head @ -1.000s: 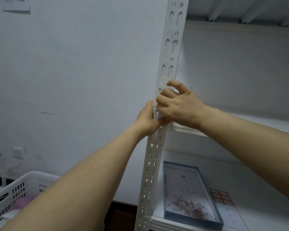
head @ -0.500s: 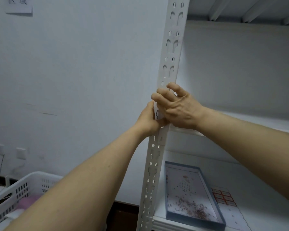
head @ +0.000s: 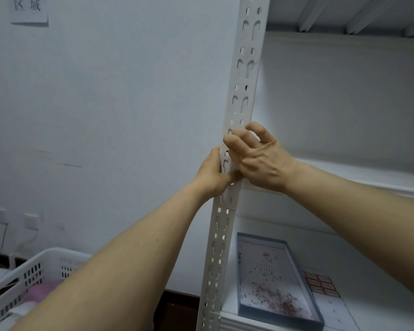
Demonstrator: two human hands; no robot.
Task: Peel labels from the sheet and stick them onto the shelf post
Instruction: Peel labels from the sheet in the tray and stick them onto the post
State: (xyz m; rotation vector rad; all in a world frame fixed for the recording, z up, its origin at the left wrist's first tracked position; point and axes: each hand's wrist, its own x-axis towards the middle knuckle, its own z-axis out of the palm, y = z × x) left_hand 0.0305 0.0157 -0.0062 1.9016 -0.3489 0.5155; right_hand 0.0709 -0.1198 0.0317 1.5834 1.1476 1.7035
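A white slotted shelf post (head: 245, 75) runs from bottom centre to the top of the view. My left hand (head: 213, 174) wraps the post from its left side at mid-height, thumb on the front face. My right hand (head: 258, 158) lies over the post's front just above it, fingertips pressed flat against the metal. A white label (head: 228, 163) seems to sit on the post between my fingers; I cannot tell its edges. The label sheet (head: 322, 286), with red-bordered labels, lies on the lower shelf at bottom right.
A blue-rimmed tray (head: 294, 259) with small reddish bits lies on the lower shelf (head: 373, 304) beside the sheet. A white slotted basket (head: 29, 273) stands at bottom left by the wall. An upper shelf board (head: 359, 180) runs right from the post behind my right wrist.
My right hand's fingers have slid leftward and spread across the post's front face. The left hand keeps its grip at the same height. The view has shifted slightly.
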